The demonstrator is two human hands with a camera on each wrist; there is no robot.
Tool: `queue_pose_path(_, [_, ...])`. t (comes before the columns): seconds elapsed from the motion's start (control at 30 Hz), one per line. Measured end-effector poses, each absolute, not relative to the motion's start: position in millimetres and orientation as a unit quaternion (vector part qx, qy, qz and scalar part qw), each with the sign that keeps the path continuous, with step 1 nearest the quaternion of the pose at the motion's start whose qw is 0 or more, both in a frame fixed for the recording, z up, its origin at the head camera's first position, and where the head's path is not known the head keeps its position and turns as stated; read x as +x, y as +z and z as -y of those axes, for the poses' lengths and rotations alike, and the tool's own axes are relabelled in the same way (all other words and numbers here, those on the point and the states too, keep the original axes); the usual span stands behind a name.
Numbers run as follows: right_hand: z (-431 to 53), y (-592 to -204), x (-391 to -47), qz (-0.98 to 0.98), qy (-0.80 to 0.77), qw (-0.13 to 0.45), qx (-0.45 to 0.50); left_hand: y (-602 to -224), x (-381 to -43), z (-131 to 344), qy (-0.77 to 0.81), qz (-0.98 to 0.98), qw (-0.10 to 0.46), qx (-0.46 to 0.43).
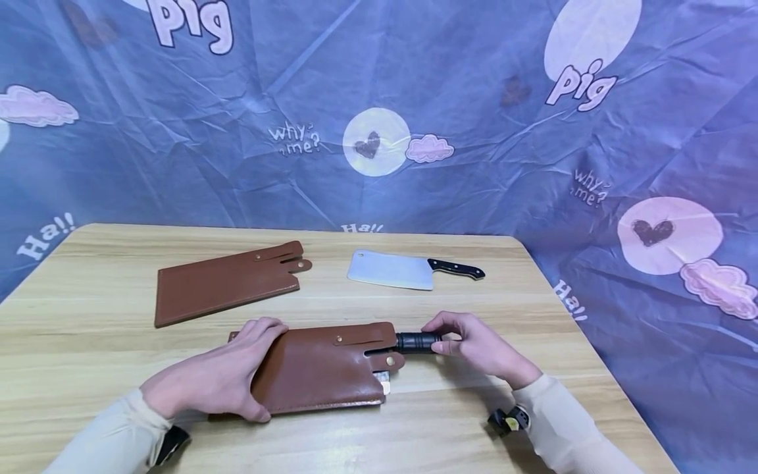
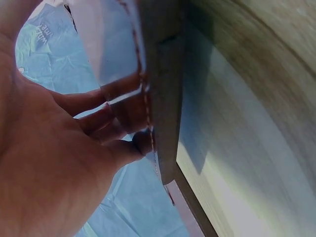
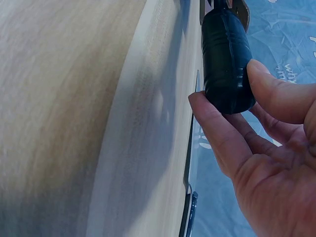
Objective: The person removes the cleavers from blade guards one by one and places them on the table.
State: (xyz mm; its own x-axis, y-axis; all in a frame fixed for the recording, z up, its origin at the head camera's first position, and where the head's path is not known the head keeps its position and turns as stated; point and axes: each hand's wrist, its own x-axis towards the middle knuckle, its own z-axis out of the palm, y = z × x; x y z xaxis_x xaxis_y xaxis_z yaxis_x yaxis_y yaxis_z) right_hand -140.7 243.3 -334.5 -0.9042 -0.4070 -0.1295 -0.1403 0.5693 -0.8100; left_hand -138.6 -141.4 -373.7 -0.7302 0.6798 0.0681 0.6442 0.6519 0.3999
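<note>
My left hand point(image 1: 219, 378) grips the closed end of a brown leather knife sheath point(image 1: 326, 368), thumb on the near edge and fingers over the far one. A knife with a ribbed black handle point(image 1: 413, 342) sits inside it. The blade is mostly hidden; a small shiny part shows at the sheath's mouth. The right hand point(image 1: 474, 345) pinches the handle's end between thumb and fingers, seen closely in the right wrist view on the black handle point(image 3: 227, 64). Beside that mouth, the snap strap point(image 1: 391, 361) lies unfastened.
A second brown sheath point(image 1: 227, 283) lies flat at the back left of the wooden table point(image 1: 331, 441). At the back right lies a cleaver point(image 1: 391, 270) with a bare blade, its black handle pointing right. A blue printed cloth point(image 1: 474, 197) hangs behind the table.
</note>
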Motion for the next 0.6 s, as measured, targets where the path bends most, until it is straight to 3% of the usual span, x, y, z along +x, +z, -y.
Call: queue_pose_path(0.6, [-264.1,-361.7,-153.3,-0.878,-0.428,0.139,-0.165,-375.9,-139.7,143.3,0.206,-0.906,0.036,0.367])
